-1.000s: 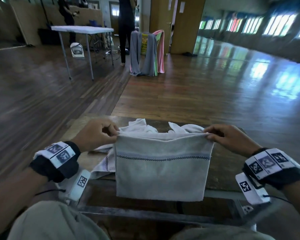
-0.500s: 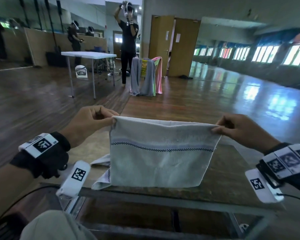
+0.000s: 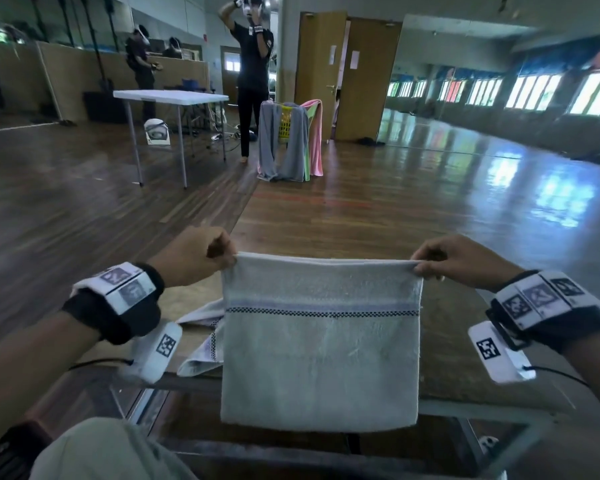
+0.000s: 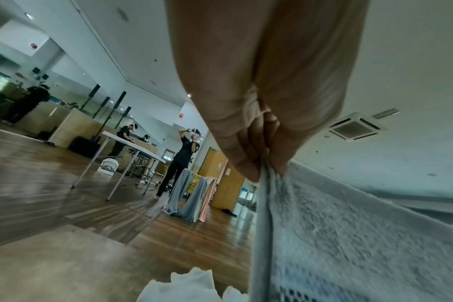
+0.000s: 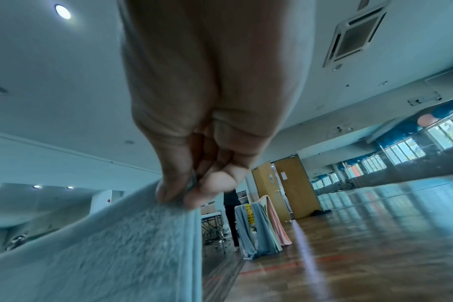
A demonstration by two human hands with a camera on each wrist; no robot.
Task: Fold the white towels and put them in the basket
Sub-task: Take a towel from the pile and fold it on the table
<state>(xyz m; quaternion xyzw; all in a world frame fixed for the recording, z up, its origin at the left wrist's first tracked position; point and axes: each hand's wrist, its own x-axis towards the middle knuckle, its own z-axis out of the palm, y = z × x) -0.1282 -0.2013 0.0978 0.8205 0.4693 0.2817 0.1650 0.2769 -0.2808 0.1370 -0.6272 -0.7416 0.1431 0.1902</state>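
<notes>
A white towel [image 3: 321, 358] with a dark checked stripe hangs doubled over in the air above the low table [image 3: 465, 368]. My left hand [image 3: 227, 259] pinches its top left corner, and the left wrist view shows thumb and fingers of the left hand [image 4: 265, 169] closed on the towel [image 4: 349, 235]. My right hand [image 3: 420, 266] pinches the top right corner, where the right wrist view has the right hand [image 5: 186, 192] clamping the towel [image 5: 111, 245]. Another white towel [image 3: 203, 344] lies crumpled on the table behind the held one. A yellow basket [image 3: 285, 124] draped with cloths stands far off on the floor.
A person [image 3: 252, 74] stands beyond the basket beside a white folding table [image 3: 170, 97]. Wooden doors [image 3: 347, 77] are behind it. Open wooden floor lies between my table and the basket. My knees are at the bottom edge.
Both hands have lifted the folded towel up off the table, still pinching its top corners. The view has tilted up toward the room.
</notes>
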